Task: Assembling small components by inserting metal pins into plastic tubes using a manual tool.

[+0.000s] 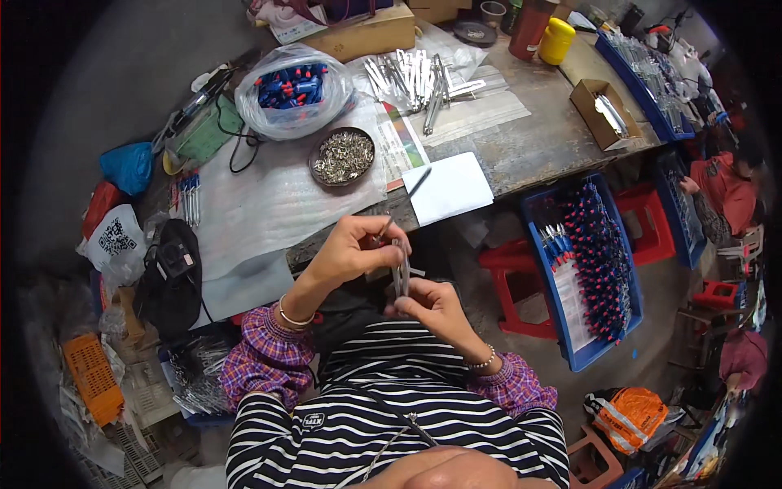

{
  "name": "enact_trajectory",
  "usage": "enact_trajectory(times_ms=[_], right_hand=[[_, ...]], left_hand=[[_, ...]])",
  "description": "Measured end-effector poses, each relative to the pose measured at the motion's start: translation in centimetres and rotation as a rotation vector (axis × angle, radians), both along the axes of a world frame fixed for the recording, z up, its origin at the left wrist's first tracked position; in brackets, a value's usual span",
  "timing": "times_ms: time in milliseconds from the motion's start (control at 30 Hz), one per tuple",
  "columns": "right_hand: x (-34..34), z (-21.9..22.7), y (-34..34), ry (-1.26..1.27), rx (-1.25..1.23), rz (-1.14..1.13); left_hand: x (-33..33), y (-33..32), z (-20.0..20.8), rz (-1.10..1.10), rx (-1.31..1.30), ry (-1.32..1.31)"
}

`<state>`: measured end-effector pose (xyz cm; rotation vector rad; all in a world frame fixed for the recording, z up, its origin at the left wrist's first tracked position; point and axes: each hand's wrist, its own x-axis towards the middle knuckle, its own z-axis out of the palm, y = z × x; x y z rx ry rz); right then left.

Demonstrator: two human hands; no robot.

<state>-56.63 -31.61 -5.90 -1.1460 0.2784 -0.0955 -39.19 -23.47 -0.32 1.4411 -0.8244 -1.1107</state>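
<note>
My right hand (433,308) grips a slim metal tool (401,269), like a pair of tweezers, held upright in front of my chest. My left hand (352,248) pinches a small metal piece (383,234) at the tool's top end. Both hands meet just below the near edge of the worktable (538,138). A round dish of small metal clips (343,156) sits on the table beyond my left hand. A clear bag of red and blue handle pieces (294,86) lies behind the dish. A pile of bare metal tools (414,75) lies at the middle back.
A blue tray of finished red and blue tools (593,265) rests on red stools to my right. A white paper pad with a pen (448,187) lies at the table edge. Another person in red (721,191) sits far right. Bags and an orange crate (92,376) crowd my left.
</note>
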Motion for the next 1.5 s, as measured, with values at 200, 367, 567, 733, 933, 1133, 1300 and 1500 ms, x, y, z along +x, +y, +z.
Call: enact_trajectory(times_ms=[200, 367, 567, 733, 933, 1133, 1300, 1500], right_hand=[[-0.4, -0.5, -0.9, -0.235, 0.839, 0.393], [0.0, -1.0, -2.3, -0.153, 0.910, 0.430], [0.0, -2.2, -7.2, 0.139, -0.224, -0.154], [1.0, -1.6, -9.3, 0.202, -0.869, -0.456], [2.2, -2.9, -8.3, 0.253, -1.246, -0.349], [2.7, -3.4, -8.0, 0.264, -1.265, -0.320], [2.7, -3.2, -8.2, 0.259, -1.259, -0.301], [3.4, -3.5, -7.8, 0.165, -1.188, -0.338]], left_hand=[[0.0, -0.2, 0.2, -0.362, -0.258, 0.189], [0.6, -1.3, -0.9, -0.373, -0.272, 0.128], [2.0, -3.9, -0.8, -0.001, 0.068, 0.066], [4.0, -8.4, -3.8, 0.202, -0.457, 0.264], [3.1, -8.8, -6.5, 0.099, -0.213, -0.137], [3.8, -7.6, -5.7, -0.072, -0.051, -0.384], [1.6, -7.5, 1.2, -0.100, -0.534, -0.709], [2.5, -8.8, -7.1, 0.027, -0.320, -0.258]])
